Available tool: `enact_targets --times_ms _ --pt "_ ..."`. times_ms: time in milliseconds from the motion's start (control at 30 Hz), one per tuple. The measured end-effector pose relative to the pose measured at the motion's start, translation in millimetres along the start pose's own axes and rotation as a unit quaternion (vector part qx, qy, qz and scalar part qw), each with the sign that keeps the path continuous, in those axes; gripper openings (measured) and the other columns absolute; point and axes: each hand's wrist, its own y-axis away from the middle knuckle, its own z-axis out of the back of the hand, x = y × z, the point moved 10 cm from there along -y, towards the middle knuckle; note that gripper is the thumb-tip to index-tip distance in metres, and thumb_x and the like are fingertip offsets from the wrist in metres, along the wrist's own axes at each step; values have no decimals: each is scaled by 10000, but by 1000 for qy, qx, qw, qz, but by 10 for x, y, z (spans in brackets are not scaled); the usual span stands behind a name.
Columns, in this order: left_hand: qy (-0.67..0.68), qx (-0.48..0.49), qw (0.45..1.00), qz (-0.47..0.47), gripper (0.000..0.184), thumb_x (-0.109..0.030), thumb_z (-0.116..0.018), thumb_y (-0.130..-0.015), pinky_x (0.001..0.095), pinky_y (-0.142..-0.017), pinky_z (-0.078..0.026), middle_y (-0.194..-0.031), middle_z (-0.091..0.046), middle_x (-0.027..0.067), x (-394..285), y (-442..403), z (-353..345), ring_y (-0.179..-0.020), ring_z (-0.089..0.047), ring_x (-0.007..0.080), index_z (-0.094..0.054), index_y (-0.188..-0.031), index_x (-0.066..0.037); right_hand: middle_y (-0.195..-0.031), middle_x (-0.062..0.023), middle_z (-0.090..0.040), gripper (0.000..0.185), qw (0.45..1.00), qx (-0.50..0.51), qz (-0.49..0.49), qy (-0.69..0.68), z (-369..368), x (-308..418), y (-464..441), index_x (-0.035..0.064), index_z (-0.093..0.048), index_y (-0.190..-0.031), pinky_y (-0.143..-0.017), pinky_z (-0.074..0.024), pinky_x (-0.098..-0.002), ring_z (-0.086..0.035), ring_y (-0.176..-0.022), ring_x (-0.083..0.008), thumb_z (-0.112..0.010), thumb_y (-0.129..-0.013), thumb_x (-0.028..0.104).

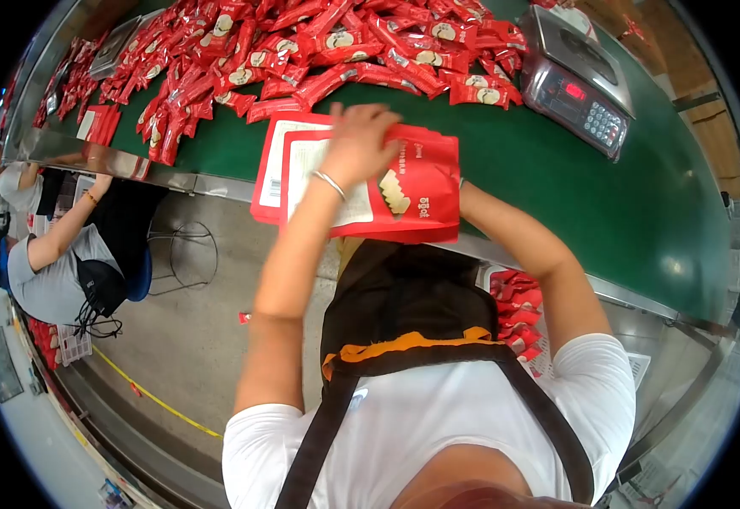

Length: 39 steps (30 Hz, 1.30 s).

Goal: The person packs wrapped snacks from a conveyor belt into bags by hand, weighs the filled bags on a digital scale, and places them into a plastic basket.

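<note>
Several flat red pouches (425, 153) with cream label panels overlap at the table's near edge. My left hand (357, 144), wearing a silver bangle, is over their upper part. Its fingers are apart and somewhat smeared by motion, and I see nothing held in them. From the right, my right hand disappears at the wrist (467, 193) by the pouch's right edge. Its fingers are hidden, so whether it is under or inside the pouch does not show. Beyond the pouches lies a large heap of small red wrapped packets (336, 55).
A digital scale (578, 89) with a lit red display stands right on the green table (625, 195). Another scale (115, 47) sits far left. At left, a co-worker in a grey shirt (60, 276) sits near a wire stool (183, 254). Red packets (518, 310) fill a basket below.
</note>
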Motion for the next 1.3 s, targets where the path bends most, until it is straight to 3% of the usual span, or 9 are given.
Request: enact_targets --times_ms 133,267,467,667,733,800,900,1133,1300 --pt "41 270 960 53 159 -273 -670 -847 440 -949 -318 -909 -666 82 817 -41 -606 -924 -598 261 -669 -891 -120 -1099 -196 -663 315 1000 -1 3 -17 -28 54 91 71 -648 -1137 -858 -528 -435 -641 -967 -383 -601 -865 222" --pt "15 88 996 -22 84 -208 -670 -835 435 -928 -316 -793 -632 55 666 -16 -448 -911 -603 232 -663 -843 -125 -1086 -192 -668 308 999 -6 7 -34 -72 147 196 71 -652 -1131 -855 -528 -434 -643 -957 -379 -602 -865 220" --pt "-108 29 987 112 550 -171 -538 -906 649 -1138 -61 -1509 -387 144 236 601 187 -1440 -268 367 -406 -1433 -85 -1066 -185 -675 299 998 -20 17 -51 -110 206 221 72 -657 -1122 -850 -530 -433 -645 -941 -374 -602 -866 217" --pt "-174 55 978 104 570 -227 -484 -942 692 -1117 -118 -1541 -348 156 143 641 -209 -1438 -276 383 -368 -1470 -46 -1046 -179 -682 290 994 -43 43 -93 -18 381 418 72 -663 -1112 -846 -531 -432 -648 -926 -368 -603 -866 213" --pt "-177 62 977 99 574 -245 -468 -953 687 -1121 -115 -1537 -354 157 164 642 -251 -1439 -279 377 -356 -1475 -35 -935 -135 -688 210 993 73 -24 93 222 130 545 85 -688 -1001 -809 -528 -438 -635 -890 -359 -620 -838 198" --pt "-163 97 975 120 586 -273 -431 -969 673 -1134 -93 -1571 -309 130 230 660 -306 -1453 -258 360 -321 -1499 -49 -867 -112 -677 164 956 -220 12 195 1315 46 655 86 -678 -895 -771 -521 -437 -631 -851 -321 -673 -740 138" --pt "-147 92 978 119 589 -281 -415 -979 663 -1139 -80 -1575 -300 132 206 676 -321 -1458 -245 364 -299 -1514 -62 -1325 -133 -519 551 906 -219 -73 355 1966 -513 529 118 -512 -1315 -1081 -380 -445 -472 -1251 -360 -663 -785 135" --pt "-130 84 982 104 586 -319 -425 -981 666 -1136 -89 -1556 -326 165 203 696 -315 -1456 -247 375 -333 -1501 -64 -1215 -109 -600 516 916 -167 -73 358 2156 -775 155 162 -490 -1372 -1042 -395 -445 -546 -1166 -326 -635 -877 178" --pt "-131 87 982 108 569 -334 -408 -992 662 -1136 -102 -1558 -313 182 192 676 -304 -1450 -259 382 -355 -1494 -73 -1150 -163 -604 795 897 -32 -146 416 1964 -1059 -10 187 -216 -1530 -1003 -411 -466 -557 -1128 -354 -662 -872 179"
